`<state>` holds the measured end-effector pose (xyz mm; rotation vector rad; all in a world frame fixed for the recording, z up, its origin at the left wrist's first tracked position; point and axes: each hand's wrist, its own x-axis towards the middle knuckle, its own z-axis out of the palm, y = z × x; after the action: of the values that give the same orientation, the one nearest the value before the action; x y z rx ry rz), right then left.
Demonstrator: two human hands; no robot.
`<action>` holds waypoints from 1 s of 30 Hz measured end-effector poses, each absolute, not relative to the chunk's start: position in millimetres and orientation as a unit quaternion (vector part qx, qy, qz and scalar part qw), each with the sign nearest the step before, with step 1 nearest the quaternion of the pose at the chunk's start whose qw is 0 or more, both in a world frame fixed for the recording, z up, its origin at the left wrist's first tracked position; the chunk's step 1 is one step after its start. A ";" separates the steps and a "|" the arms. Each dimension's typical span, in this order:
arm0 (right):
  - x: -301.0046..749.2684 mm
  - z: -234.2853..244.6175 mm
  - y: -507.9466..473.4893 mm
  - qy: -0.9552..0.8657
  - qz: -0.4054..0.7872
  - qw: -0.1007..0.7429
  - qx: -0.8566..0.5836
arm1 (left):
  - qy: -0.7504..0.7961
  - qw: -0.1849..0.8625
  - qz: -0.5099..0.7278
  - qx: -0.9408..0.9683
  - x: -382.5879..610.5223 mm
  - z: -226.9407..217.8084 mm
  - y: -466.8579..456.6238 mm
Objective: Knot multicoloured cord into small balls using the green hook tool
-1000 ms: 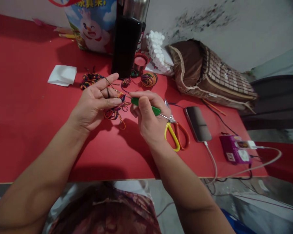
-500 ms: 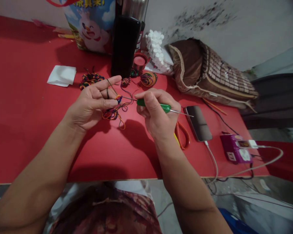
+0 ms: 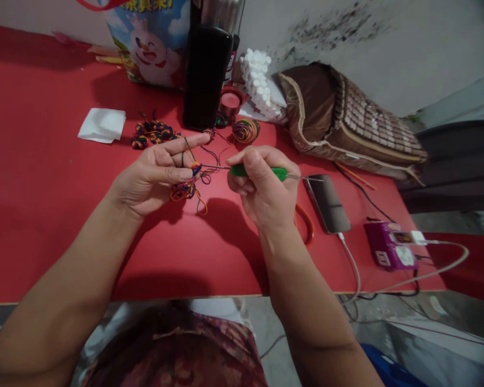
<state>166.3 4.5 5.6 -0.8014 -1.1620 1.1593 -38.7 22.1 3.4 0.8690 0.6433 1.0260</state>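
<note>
Over a glossy red tabletop [image 3: 44, 215], I watch remotely as the person's left hand [image 3: 153, 169], half open with index finger extended, pinches a small knotted piece of blue-and-orange yarn [image 3: 196, 168] between thumb and fingers. A thin dark strand [image 3: 188, 148] crosses its raised fingers, and a loose multicoloured yarn tangle [image 3: 182, 191] hangs just below the fingertips. The right hand [image 3: 266, 180] is curled around a slim metal tool with a green handle [image 3: 279, 173], thumb on top, its shaft reaching the knotted piece; I cannot tell whether the tip sits inside. Beyond the right hand is a round multicoloured yarn ball [image 3: 246, 131]; to its right, a dark-screened smartphone [image 3: 328, 204]; beside the wrist, a curved red-orange handle [image 3: 306, 226].
</note>
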 end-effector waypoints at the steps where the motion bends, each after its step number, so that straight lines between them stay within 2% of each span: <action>1: 165.9 6.1 4.9 -0.501 0.507 0.613 -0.340 | 0.290 0.734 0.464 0.404 -39.6 2.0 22.8; 7: 154.8 5.5 4.6 -0.458 0.566 0.601 -0.328 | 0.285 0.711 0.475 0.434 -37.6 -8.0 24.0; 16: 136.3 -11.0 7.2 -0.358 0.627 0.604 -0.338 | 0.345 0.529 0.622 0.463 -11.6 -19.4 16.6; 30: 137.2 -10.6 6.2 -0.364 0.636 0.591 -0.338 | 0.352 0.531 0.611 0.470 -14.6 -20.9 16.8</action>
<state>137.2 6.2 -10.6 -0.7865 -0.8479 1.4796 -14.6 16.8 -20.9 1.1226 0.8393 1.4580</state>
